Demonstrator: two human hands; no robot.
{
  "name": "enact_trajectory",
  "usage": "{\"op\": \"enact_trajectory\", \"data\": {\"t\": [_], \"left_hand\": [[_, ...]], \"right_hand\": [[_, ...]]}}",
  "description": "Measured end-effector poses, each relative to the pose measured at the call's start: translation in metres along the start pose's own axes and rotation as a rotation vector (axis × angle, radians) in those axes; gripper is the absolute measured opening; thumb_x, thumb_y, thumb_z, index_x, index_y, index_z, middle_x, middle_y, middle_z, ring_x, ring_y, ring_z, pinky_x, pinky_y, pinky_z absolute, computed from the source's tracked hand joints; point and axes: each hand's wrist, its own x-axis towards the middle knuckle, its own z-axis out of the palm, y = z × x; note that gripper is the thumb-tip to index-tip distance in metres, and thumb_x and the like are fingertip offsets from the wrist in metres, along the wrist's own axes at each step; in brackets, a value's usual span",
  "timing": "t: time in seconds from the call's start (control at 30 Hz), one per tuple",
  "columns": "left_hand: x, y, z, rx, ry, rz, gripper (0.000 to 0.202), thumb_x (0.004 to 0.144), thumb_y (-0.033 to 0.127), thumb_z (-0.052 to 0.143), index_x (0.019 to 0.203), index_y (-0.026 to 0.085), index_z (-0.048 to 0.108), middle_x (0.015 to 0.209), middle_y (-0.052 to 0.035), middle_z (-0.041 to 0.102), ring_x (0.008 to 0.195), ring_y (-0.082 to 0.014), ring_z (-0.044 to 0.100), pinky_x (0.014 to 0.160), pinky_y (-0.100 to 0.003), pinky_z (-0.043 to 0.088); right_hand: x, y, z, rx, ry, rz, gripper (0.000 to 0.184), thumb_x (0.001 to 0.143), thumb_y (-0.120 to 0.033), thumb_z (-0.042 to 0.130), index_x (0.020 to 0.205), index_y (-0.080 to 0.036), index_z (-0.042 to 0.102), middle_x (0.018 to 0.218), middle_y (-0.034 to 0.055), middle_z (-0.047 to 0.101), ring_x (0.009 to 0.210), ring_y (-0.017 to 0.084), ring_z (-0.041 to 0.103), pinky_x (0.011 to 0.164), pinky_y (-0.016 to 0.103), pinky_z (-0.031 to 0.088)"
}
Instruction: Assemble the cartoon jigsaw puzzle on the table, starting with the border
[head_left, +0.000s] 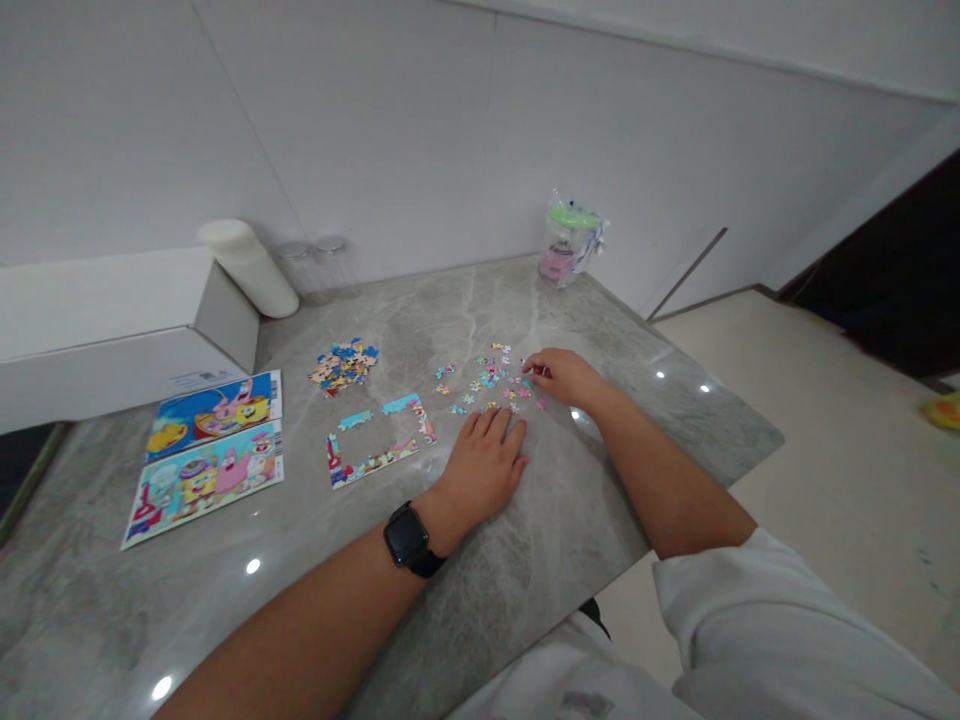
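Observation:
My left hand (484,462) lies flat on the grey marble table (570,520), fingers stretched out, just below several loose puzzle pieces (487,385). A black watch sits on that wrist. My right hand (566,376) reaches to the right end of the scattered pieces, its fingertips pinched on a small piece. A partly built puzzle frame (379,440) lies left of my left hand. A heap of unsorted pieces (343,365) sits further back.
Two cartoon reference pictures (210,450) lie at the left. A white box (112,330), a white cylinder (251,265) and two clear jars (315,265) stand at the back. A bagged container with a green lid (570,240) is at the far corner. The table edge runs along the right.

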Motion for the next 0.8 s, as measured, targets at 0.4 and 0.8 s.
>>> {"op": "enact_trajectory", "data": {"t": [0.4,0.8], "left_hand": [[0.000,-0.003,-0.004,-0.003,-0.012,-0.065,0.055,0.102,0.045,0.058,0.149,0.017,0.055,0.159,-0.0178,0.052,0.149,-0.0369,0.045,0.128,-0.062,0.026],[0.002,-0.007,0.001,0.031,0.008,-0.153,0.066,0.101,0.054,0.056,0.154,0.015,0.051,0.162,-0.0208,0.048,0.152,-0.0384,0.041,0.130,-0.062,0.022]], "right_hand": [[0.001,0.014,-0.002,0.001,0.121,0.058,0.031,0.098,-0.023,0.060,0.120,-0.020,0.081,0.102,0.0100,0.077,0.090,0.021,0.067,0.088,0.033,0.049],[0.007,0.019,0.015,-0.044,0.101,0.073,0.031,0.099,-0.021,0.057,0.117,-0.022,0.082,0.107,0.0114,0.075,0.099,0.022,0.068,0.095,0.032,0.050]]}}
